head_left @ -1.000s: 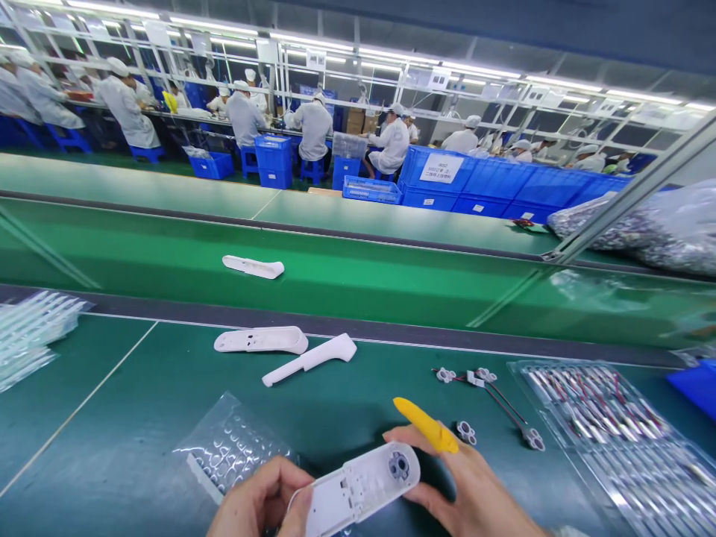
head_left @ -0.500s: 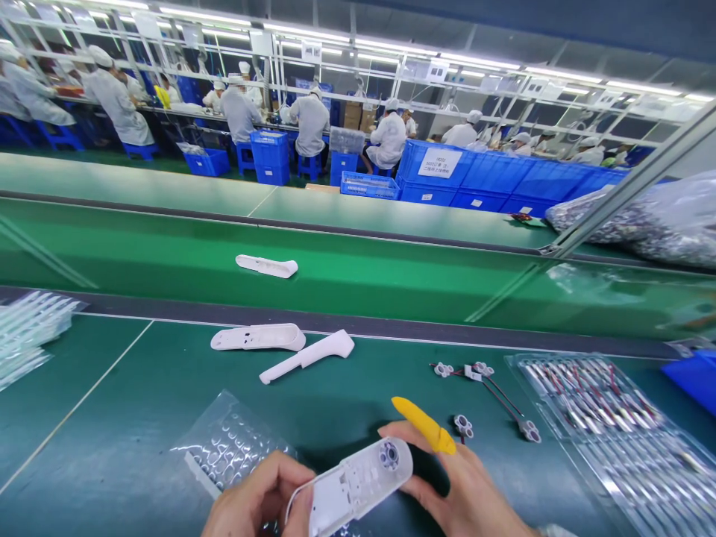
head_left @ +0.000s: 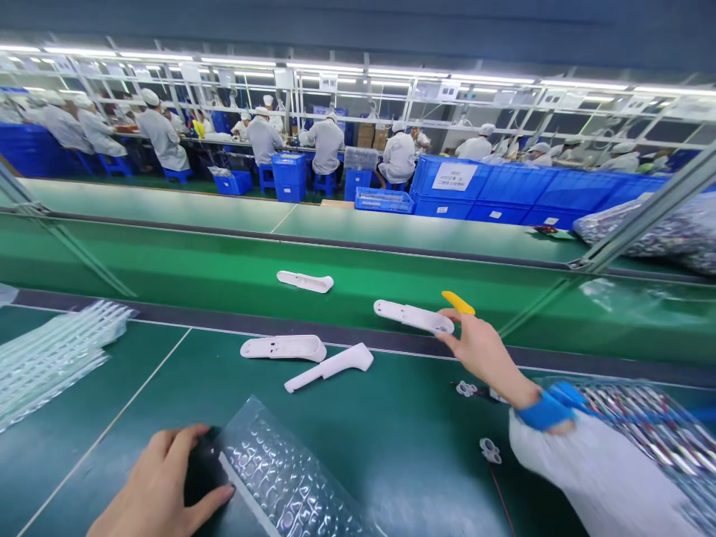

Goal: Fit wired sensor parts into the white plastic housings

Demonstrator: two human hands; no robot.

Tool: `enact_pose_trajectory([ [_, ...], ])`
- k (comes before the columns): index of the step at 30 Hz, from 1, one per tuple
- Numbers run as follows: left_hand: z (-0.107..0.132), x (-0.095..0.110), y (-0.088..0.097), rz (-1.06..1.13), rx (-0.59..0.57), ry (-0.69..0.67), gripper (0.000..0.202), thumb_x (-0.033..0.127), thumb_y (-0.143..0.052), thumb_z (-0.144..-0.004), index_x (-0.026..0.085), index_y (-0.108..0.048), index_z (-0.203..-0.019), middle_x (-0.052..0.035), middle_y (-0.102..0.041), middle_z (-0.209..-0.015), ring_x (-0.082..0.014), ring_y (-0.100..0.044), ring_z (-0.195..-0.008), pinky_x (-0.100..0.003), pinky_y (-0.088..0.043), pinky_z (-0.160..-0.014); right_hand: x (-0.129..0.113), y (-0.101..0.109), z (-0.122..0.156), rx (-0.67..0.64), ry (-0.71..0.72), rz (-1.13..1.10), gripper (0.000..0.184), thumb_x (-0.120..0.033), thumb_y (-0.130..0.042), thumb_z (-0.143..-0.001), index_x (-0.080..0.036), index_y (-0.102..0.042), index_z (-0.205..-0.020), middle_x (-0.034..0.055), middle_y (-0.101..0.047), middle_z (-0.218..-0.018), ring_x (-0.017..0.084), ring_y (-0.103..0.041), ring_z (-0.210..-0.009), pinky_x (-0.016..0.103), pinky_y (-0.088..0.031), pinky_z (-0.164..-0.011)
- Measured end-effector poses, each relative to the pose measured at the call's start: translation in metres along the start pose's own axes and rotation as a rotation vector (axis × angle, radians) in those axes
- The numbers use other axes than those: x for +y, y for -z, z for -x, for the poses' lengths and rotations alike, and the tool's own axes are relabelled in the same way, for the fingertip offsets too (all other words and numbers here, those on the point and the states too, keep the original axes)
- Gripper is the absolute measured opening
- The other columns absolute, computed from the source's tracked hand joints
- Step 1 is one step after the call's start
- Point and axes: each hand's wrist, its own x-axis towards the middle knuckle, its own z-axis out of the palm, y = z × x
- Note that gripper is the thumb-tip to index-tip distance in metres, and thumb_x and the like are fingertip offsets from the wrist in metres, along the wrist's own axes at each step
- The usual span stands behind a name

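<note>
My right hand point(head_left: 478, 347), a yellow cover on one finger, pinches the wide end of a white plastic housing half point(head_left: 411, 316) at the green belt. My left hand point(head_left: 162, 481) has its thumb and fingers apart, holding nothing. Its thumb tip is at the edge of a clear sheet of small rounded pieces point(head_left: 280, 462); I cannot tell whether they touch. Two more white housing halves, one open side up point(head_left: 283, 347) and one turned on its side point(head_left: 330, 368), lie on the bench. Another housing half point(head_left: 305, 281) rests on the belt.
Small wired round parts point(head_left: 491, 450) lie at the right, partly behind my forearm. A clear tray of wired metal parts point(head_left: 643, 418) is beyond the sleeve. Clear plastic strips point(head_left: 61, 347) lie at the left. Past the green belt point(head_left: 195, 272), people sit among blue crates point(head_left: 459, 179).
My right hand has carried the housing half forward and up to the belt. My left hand has let go of it and moved left, fingers spread. The view has shifted slightly.
</note>
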Motion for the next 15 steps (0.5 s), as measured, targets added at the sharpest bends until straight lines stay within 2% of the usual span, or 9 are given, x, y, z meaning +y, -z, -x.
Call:
enact_pose_trajectory([
  [3,0.0,-0.005,-0.007,-0.011,-0.064,0.019,0.036,0.045,-0.059,-0.064,0.019,-0.055,-0.088,-0.0079,-0.056,-0.09,-0.028,-0.058,-0.08,-0.041,-0.047,-0.074,0.013,-0.011,-0.032,-0.008,-0.015,0.059,0.024,-0.015,-0.053,-0.073,-0.015,-0.059,-0.095,0.0083,-0.066,-0.082,0.025,-0.063,-0.076,0.034,-0.045,-0.066],
  [5,0.0,0.001,-0.008,0.017,-0.069,0.025,0.029,0.043,-0.06,-0.062,0.021,-0.056,-0.081,-0.0049,-0.057,-0.085,-0.0258,-0.058,-0.077,-0.039,-0.048,-0.073,0.019,-0.015,-0.041,-0.01,-0.01,0.077,0.023,-0.013,-0.055,-0.07,-0.015,-0.061,-0.092,0.0084,-0.066,-0.078,0.026,-0.063,-0.075,0.033,-0.045,-0.065],
  [7,0.002,0.013,-0.006,0.073,-0.054,0.039,0.022,0.041,-0.06,-0.063,0.023,-0.056,-0.075,-0.0015,-0.057,-0.078,-0.0232,-0.058,-0.073,-0.035,-0.047,-0.069,0.019,-0.015,-0.041,0.016,-0.006,0.091,0.027,-0.013,-0.057,-0.068,-0.012,-0.06,-0.095,0.0128,-0.065,-0.083,0.03,-0.061,-0.083,0.037,-0.045,-0.069],
  [9,0.004,0.027,-0.004,0.222,-0.088,0.074,0.018,0.039,-0.058,-0.066,0.022,-0.054,-0.069,0.0014,-0.056,-0.068,-0.0199,-0.057,-0.066,-0.03,-0.046,-0.063,0.009,-0.013,-0.03,0.055,0.002,0.094,0.033,-0.016,-0.059,-0.068,-0.009,-0.058,-0.1,0.0172,-0.063,-0.092,0.034,-0.057,-0.092,0.041,-0.044,-0.073],
  [11,0.008,0.041,-0.003,0.471,-0.198,0.115,0.02,0.039,-0.058,-0.069,0.021,-0.051,-0.068,0.0027,-0.056,-0.063,-0.0168,-0.056,-0.062,-0.026,-0.044,-0.06,-0.013,-0.01,-0.008,0.098,0.079,-0.002,0.033,-0.022,-0.059,-0.071,-0.011,-0.056,-0.102,0.0165,-0.062,-0.099,0.031,-0.056,-0.095,0.041,-0.045,-0.076],
  [13,0.011,0.053,-0.003,0.719,-0.322,0.151,0.023,0.038,-0.063,-0.067,0.019,-0.052,-0.072,0.0025,-0.057,-0.063,-0.0148,-0.055,-0.061,-0.024,-0.043,-0.06,-0.043,-0.007,0.023,0.138,0.273,-0.258,0.024,-0.024,-0.056,-0.076,-0.016,-0.057,-0.098,0.0118,-0.063,-0.098,0.025,-0.059,-0.09,0.037,-0.047,-0.076],
  [15,0.013,0.064,-0.006,0.86,-0.402,0.187,0.026,0.037,-0.069,-0.063,0.017,-0.055,-0.074,0.0022,-0.058,-0.062,-0.013,-0.053,-0.06,-0.023,-0.042,-0.06,-0.077,-0.005,0.057,0.121,0.477,-0.469,0.015,-0.022,-0.05,-0.081,-0.021,-0.058,-0.093,0.0061,-0.064,-0.089,0.019,-0.06,-0.085,0.032,-0.048,-0.075],
])
